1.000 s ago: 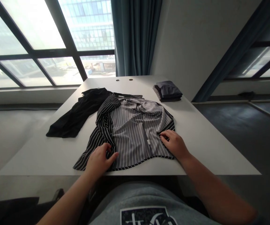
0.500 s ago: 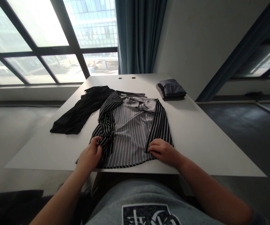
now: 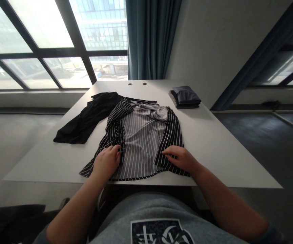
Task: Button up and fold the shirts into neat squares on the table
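Observation:
A black shirt with white stripes (image 3: 142,145) lies spread on the white table, its front panels parted and the greyer inner side showing in the middle. My left hand (image 3: 107,161) is closed at the edge of the left front panel, fingers curled onto the cloth. Over the right front panel rests my right hand (image 3: 180,157), its fingers stretched out and the thumb a little apart from them, a short way in from the panel's edge. The cloth under both palms is hidden.
A black garment (image 3: 85,118) lies left of the shirt, touching or overlapping its upper left part. At the far right of the white table (image 3: 220,159) sits a folded grey and dark stack of clothes (image 3: 187,97). The table's near edge runs just in front of my body.
My left hand has shifted right to the panel's inner edge. The lower right panel now lies flatter and further toward the near edge, and my right hand's fingers have loosened from its edge.

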Tool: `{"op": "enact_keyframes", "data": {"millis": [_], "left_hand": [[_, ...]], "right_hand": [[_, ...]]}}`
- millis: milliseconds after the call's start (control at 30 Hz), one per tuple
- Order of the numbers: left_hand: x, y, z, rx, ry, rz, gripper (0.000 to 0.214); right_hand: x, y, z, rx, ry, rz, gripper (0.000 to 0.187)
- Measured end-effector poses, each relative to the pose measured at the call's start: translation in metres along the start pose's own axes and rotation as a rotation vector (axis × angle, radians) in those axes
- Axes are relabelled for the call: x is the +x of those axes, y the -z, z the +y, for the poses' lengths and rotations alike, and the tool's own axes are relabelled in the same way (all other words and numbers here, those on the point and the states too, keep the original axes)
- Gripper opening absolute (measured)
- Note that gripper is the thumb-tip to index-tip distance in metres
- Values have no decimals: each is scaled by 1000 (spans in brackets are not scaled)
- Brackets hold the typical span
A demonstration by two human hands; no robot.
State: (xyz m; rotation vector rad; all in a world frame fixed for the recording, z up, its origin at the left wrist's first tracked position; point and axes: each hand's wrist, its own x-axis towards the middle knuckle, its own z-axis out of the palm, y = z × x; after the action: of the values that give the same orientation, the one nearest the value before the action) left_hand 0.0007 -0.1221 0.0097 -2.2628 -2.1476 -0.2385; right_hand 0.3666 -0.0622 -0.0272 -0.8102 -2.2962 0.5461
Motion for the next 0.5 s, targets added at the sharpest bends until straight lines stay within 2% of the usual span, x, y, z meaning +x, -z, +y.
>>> {"op": "enact_keyframes", "data": {"millis": [100, 167, 367, 500], "left_hand": [[15, -14, 14, 12, -3, -96, 33], [22, -19, 14, 16, 14, -124, 30], [27, -16, -2, -68, 36, -220, 21], [27, -11, -11, -121, 13, -228, 18]], "right_hand": [[5, 11, 9, -94, -186, 135, 19], [8, 13, 14, -149, -232, 99, 18], [29, 6, 15, -258, -134, -103, 28], [48, 2, 18, -312, -37, -249, 31]]}}
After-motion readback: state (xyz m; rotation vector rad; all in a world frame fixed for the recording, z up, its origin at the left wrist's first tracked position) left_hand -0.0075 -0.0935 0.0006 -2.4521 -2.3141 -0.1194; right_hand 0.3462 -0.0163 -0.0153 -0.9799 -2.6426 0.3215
